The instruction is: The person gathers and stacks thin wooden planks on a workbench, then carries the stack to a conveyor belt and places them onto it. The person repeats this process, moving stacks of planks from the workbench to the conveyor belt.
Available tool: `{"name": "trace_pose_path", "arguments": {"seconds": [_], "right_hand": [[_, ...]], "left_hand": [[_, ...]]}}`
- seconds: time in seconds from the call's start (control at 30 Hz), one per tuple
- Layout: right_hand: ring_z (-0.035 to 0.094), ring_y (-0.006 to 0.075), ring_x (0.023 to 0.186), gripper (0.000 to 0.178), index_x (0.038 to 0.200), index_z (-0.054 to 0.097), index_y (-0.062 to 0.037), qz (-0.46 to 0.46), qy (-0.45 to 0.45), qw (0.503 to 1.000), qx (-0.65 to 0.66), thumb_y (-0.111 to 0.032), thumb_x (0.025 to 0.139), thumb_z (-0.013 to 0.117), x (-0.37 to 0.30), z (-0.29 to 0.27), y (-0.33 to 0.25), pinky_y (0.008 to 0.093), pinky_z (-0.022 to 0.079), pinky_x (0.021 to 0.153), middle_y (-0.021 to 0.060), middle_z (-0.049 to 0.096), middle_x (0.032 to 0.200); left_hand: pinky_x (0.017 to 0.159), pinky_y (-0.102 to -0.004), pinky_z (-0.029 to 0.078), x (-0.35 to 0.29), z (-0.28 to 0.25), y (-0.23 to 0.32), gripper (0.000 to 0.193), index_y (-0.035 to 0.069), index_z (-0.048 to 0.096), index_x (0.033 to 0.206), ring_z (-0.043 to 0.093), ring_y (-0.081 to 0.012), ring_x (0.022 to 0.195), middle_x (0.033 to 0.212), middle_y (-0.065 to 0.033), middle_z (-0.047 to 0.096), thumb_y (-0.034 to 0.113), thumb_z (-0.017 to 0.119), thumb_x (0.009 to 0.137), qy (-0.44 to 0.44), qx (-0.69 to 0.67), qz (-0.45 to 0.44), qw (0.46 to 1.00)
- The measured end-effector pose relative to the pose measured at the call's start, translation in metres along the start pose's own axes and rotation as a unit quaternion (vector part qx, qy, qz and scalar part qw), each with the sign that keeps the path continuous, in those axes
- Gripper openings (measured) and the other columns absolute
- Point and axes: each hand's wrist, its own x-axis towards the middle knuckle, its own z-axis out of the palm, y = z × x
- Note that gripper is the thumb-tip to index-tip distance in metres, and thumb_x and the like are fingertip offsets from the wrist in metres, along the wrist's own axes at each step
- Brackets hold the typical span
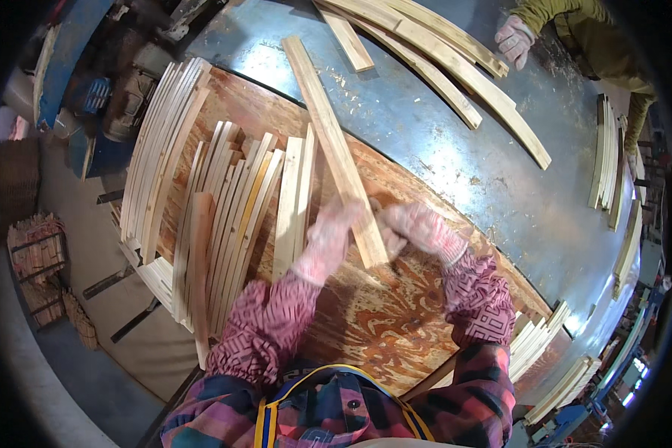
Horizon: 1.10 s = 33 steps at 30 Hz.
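Note:
A long pale wooden slat (328, 127) slants from the blue metal surface down over the brown plywood top. My left hand (337, 228), in a pinkish-white work glove, grips the slat's left edge near its lower end. To the right of that end is my right hand (422, 230), gloved the same way; motion smears its fingers, so their closure is unclear. Just left of my left hand, two pale slats (291, 201) lie side by side. Past them is a row of several narrow slats (235, 213), with one reddish-brown slat (200, 254) on its near left side.
Taller slats (157, 157) line the plywood's left edge. Several curved strips (455, 67) lie on the blue metal surface (418, 149). A co-worker's gloved hand (515, 41) rests at the far right. More slats (537, 343) are stacked beside my right arm.

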Motion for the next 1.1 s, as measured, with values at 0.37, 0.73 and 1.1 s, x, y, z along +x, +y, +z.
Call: {"name": "trace_pose_path", "arguments": {"seconds": [0.37, 0.73, 1.1], "right_hand": [[0.066, 0.0313, 0.102, 0.049, 0.129, 0.058, -0.0166, -0.208, 0.281, 0.755, -0.555, -0.046, 0.090, 0.055, 0.227, 0.064, -0.159, 0.0417, 0.054, 0.087, 0.0141, 0.069, 0.109], [0.064, 0.0328, 0.097, 0.055, 0.135, 0.057, -0.0198, -0.179, 0.273, 0.759, -0.563, -0.029, 0.082, 0.070, -0.049, -0.044, 0.039, 0.0444, 0.052, 0.083, 0.0154, 0.063, 0.108], [0.065, 0.0269, 0.078, 0.034, 0.119, 0.054, -0.0048, 0.198, 0.030, 0.756, 0.623, -0.027, 0.093, 0.057, -0.266, 0.064, 0.140, 0.0360, 0.055, 0.053, 0.0135, 0.063, 0.092]], "left_hand": [[0.080, -0.0349, 0.058, -0.030, -0.009, 0.051, 0.037, 0.001, 0.055, 0.127, 0.067, -0.0233, 0.089, 0.106, -0.0125, 0.065, 0.005, 0.063, 0.091, 0.062, -0.110, -0.129, 0.984], [0.089, -0.0409, 0.050, -0.213, -0.145, 0.065, 0.046, 0.009, 0.065, 0.124, 0.059, -0.0312, 0.107, 0.130, -0.0219, 0.054, 0.014, 0.072, 0.079, 0.220, 0.665, 0.076, 0.709], [0.097, -0.0418, 0.048, -0.234, -0.307, 0.065, 0.078, 0.027, 0.037, 0.150, 0.058, -0.0346, 0.115, 0.131, -0.0140, 0.057, 0.014, 0.067, 0.079, 0.195, 0.736, 0.090, 0.642]]}}
